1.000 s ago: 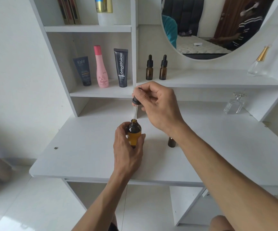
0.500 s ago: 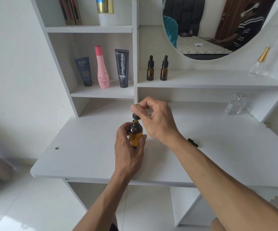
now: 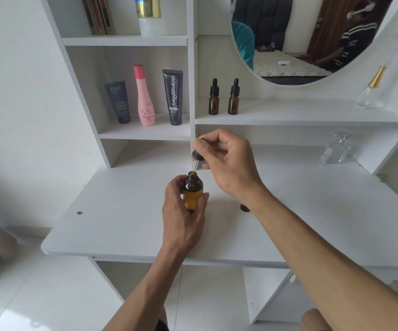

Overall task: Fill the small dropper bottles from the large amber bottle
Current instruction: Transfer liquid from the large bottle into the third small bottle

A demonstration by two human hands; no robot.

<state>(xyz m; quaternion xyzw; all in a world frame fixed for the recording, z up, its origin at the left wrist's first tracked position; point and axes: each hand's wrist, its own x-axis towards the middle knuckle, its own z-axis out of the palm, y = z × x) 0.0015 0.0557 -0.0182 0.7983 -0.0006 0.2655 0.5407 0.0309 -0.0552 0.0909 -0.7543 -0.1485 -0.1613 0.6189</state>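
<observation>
Item, my right hand (image 3: 226,161): fingers (image 3: 201,149) pinching the black dropper (image 3: 196,158), glass tip just above and a little far of the open mouth of the large amber bottle (image 3: 192,192); my left hand (image 3: 183,211) grips that bottle upright on the counter (image 3: 121,211), near centre. Item, small dark bottle (image 3: 245,207), mostly hidden behind my right wrist, likely the one to fill; two capped dropper bottles (image 3: 223,97) on the far shelf (image 3: 300,115). Handling note: I would keep the pipette vertical, hold pressure on the bulb steady, and carry it rightward low and slow to avoid drips.
</observation>
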